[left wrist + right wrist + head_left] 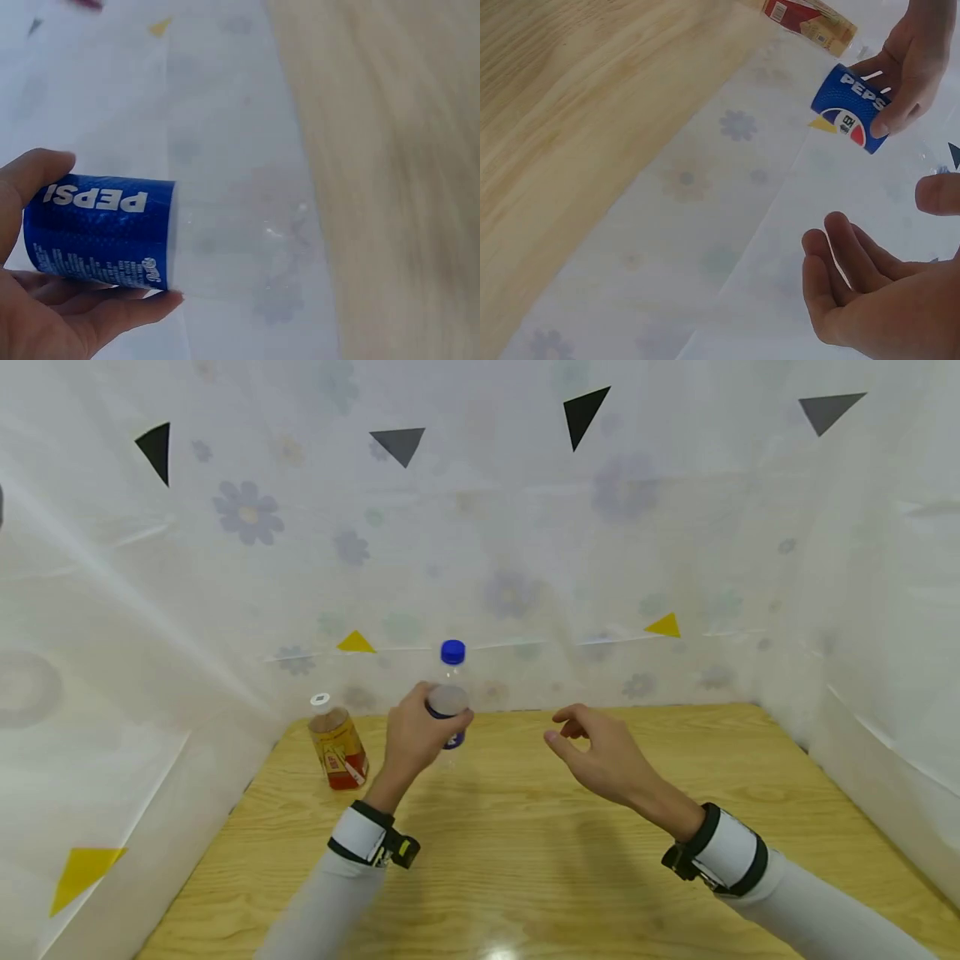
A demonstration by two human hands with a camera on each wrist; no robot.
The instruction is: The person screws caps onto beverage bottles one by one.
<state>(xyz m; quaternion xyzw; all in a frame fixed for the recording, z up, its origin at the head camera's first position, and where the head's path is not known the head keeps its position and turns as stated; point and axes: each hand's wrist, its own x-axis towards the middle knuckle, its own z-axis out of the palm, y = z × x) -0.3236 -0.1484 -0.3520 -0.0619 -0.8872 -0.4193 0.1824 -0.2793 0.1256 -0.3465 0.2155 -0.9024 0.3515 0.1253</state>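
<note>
My left hand [420,732] grips a clear plastic Pepsi bottle [101,232] round its blue label, thumb on one side and fingers on the other. The bottle stands roughly upright, its blue cap [452,652] on top, and its see-through base overlaps the back of the table in the head view. To the right, my right hand [603,752] hovers with loosely curled fingers and holds nothing. In the right wrist view its thumb and fingers [855,262] are apart, below the bottle in the picture. Left of the gripping hand is a bottle with a white cap and a yellow-red label [337,747].
The wooden table [510,877] reaches back to a pale flower-patterned sheet [480,552], which also forms walls at left and right. Black, grey and yellow triangles are on the sheet. Both wrists wear strapped bands [712,852].
</note>
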